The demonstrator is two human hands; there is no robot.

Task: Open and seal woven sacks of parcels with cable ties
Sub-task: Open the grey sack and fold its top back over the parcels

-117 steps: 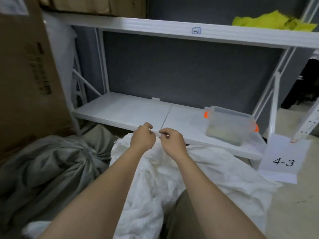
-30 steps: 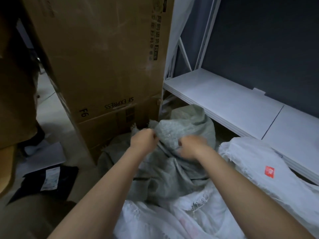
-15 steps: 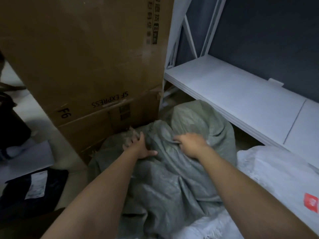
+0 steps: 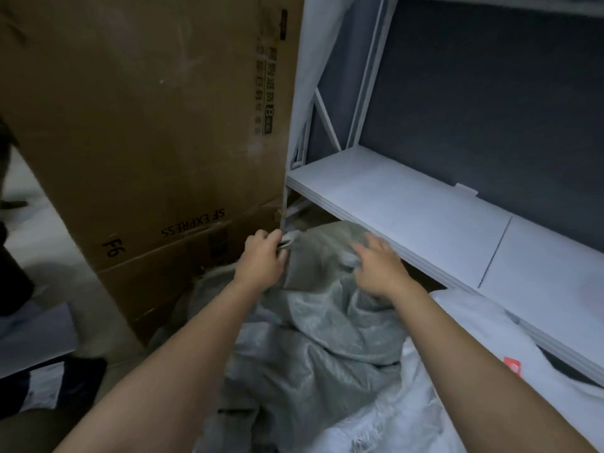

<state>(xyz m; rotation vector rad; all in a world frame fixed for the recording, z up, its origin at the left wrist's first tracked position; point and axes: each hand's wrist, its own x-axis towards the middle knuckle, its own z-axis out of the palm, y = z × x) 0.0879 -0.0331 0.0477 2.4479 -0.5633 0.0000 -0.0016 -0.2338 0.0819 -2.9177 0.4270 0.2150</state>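
Observation:
A grey-green woven sack lies crumpled on the floor in front of me, its top raised between my hands. My left hand grips the sack's upper edge at the left, fingers curled over the fabric. My right hand is at the sack's top right, blurred, fingers spread over a fold of the fabric; whether it holds the fold I cannot tell. A white woven sack with a small red label lies to the right, partly under the grey one. No cable tie is visible.
A tall brown cardboard box marked SF EXPRESS stands close on the left. A white metal rack with a low shelf runs along the right. A dark parcel with a white label lies on the floor at lower left.
Both hands left the white sack and turned to the grey one. In the last half second they moved up the sack; my left hand went from lying spread on the fabric to gripping its edge.

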